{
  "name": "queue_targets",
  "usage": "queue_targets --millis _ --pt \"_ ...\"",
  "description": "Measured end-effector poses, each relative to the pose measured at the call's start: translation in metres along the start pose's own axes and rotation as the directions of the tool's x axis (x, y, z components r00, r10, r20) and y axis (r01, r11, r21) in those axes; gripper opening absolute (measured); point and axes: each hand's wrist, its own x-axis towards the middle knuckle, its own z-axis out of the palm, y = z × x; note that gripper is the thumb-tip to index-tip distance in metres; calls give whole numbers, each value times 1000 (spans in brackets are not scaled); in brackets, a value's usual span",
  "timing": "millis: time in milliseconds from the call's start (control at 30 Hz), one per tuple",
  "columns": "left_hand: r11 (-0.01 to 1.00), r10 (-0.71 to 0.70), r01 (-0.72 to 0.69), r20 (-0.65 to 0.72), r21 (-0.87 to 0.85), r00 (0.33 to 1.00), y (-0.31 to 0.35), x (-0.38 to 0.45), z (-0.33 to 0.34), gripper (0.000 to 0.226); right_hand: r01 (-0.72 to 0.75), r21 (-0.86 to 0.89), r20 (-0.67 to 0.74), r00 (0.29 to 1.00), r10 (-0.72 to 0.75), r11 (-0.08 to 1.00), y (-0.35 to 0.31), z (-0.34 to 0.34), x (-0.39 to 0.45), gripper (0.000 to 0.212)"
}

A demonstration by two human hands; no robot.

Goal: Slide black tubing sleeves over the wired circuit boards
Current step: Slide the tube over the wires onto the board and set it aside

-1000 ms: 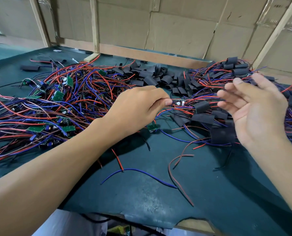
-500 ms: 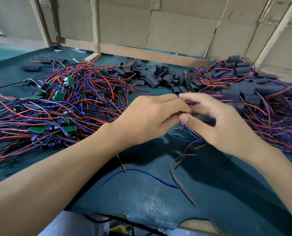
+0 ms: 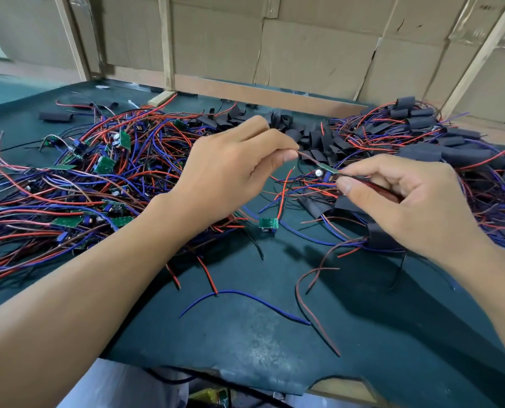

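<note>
Above the mat [image 3: 245, 334], both hands [image 3: 230, 175] [image 3: 407, 201] pinch 1 wired board [image 3: 328, 169] by its wires.

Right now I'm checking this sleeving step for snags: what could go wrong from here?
The circuit board hangs between the left hand and right hand, each pinching only its wires, so a hard pull may strain the solder joints. The loose wires dangling under it could tangle in the wire pile below.
</note>
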Motion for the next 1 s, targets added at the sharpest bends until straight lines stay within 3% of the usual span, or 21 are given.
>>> queue_targets --millis 167,300,433,533,600,767,867,1000 --pt "984 -175 175 -8 -46 985 -8 0 4 25 58 -174 -156 984 -85 983 3 -8 2 17" --pt "968 -240 244 71 -57 968 -10 -4 10 26 -21 -332 -184 982 -43 943 14 -1 6 16" --pt "987 -113 128 147 -96 983 4 -4 11 29 -32 -101 -123 992 19 994 8 7 3 29" --pt "991 21 10 220 -137 975 22 -6 12 30 28 -79 -78 996 -35 996 -3 16 0 26" --pt "980 44 6 245 -200 969 29 -9 14 28 13 -49 13 1000 -12 999 -5 21 -2 21" --pt "957 21 66 295 -282 955 27 -9 15 26 -169 245 161 978 132 955 -3 23 -1 20" --pt "960 -21 107 314 -260 949 23 -7 13 27 -154 196 127 983 131 968 -2 24 2 21" --pt "961 -213 240 180 -138 960 3 -5 14 27 -207 200 112 976 188 958 4 28 4 20"
